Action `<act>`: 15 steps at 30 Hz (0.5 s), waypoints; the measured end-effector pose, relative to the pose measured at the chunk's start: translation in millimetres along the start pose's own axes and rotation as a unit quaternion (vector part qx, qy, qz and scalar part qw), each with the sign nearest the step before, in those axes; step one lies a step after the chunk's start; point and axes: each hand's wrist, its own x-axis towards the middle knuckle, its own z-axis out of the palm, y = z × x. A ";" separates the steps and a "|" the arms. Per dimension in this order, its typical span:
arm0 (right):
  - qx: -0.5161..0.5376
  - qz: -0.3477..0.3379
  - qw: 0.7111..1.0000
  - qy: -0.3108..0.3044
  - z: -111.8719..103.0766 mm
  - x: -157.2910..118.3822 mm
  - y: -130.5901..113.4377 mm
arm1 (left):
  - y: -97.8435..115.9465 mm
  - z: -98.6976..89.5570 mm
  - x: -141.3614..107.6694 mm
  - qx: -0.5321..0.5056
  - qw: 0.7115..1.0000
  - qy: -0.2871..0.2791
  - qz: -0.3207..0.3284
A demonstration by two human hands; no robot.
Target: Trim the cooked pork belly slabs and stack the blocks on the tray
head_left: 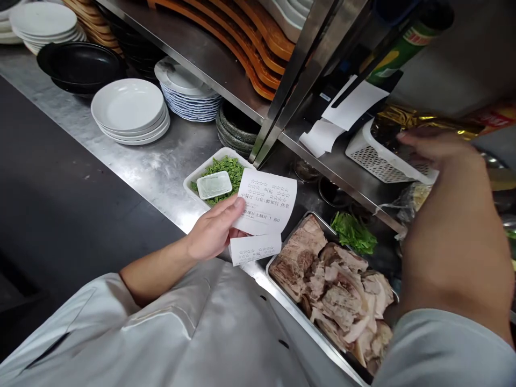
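Left hand (213, 226): fingers pinching two printed order tickets (266, 204) under the thumb, one hanging below the other. Tickets sit about mid-view, held over the surface (133, 161); clock below is read from them.

Right hand (453, 153): out at 2 o'clock, by a white perforated basket (374, 156) on the right shelf (338, 164), fingertips at a dark, gold-edged foil packet (393, 114). Can't tell if they're pinching it or just touching (blurred, partly hidden).

Around: 10 o'clock, white tray (187, 184) of chopped greens (237, 166), translucent plastic tub (214, 184) on top; tickets overlap its near corner in view. 4 o'clock, metal tray (296, 310) full of sliced cooked meat (338, 295). 3 o'clock, pile of green leaves (355, 232) at the meat tray's far edge. 1–2 o'clock, white paper strip (355, 102) draped off the shelf. 11 o'clock, stone-look bowls (237, 126) and blue-edged plates (187, 99); 10 o'clock and farther, white plates (129, 107).

In the way: steel post (278, 113) at 12 o'clock, beside the bowls. Shelf overhangs small dark bowls (332, 192); right forearm blocks the area behind it.
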 end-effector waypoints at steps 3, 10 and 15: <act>-0.049 0.005 0.986 -0.157 17.7 10.6 0.4 | 1.8 0.8 -1.4 -0.008 1.000 -0.011 0.015; 0.043 -0.010 0.999 -0.007 32.1 2.7 1.1 | 0.4 -1.7 -1.2 -0.034 0.999 -0.006 0.032; 0.329 0.001 0.941 0.082 41.1 22.4 18.1 | -2.4 0.0 3.2 -0.033 0.999 0.013 0.035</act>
